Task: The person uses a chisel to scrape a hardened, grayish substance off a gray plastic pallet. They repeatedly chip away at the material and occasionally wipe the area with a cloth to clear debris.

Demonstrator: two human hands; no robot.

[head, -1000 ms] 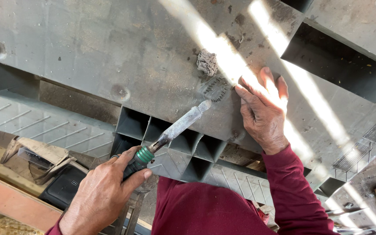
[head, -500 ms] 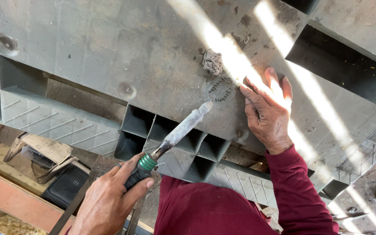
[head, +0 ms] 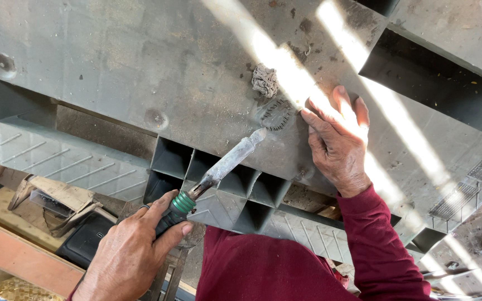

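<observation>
Soldering iron [head: 227, 164] lies slanted across grey plastic pallet [head: 140, 72], crusted tip up-right, just short of round ridged patch [head: 275, 114]. Left hand [head: 132, 253] near bottom, fingers wrapped tight on its dark handle by the green collar, wrist low. Right hand [head: 338, 142] open, palm down, flat on pallet just right of patch, fingers spread, pointing far-left. Crumpled grey lump [head: 264, 81] just beyond patch. Maroon sleeve [head: 375, 245] runs near-right.
</observation>
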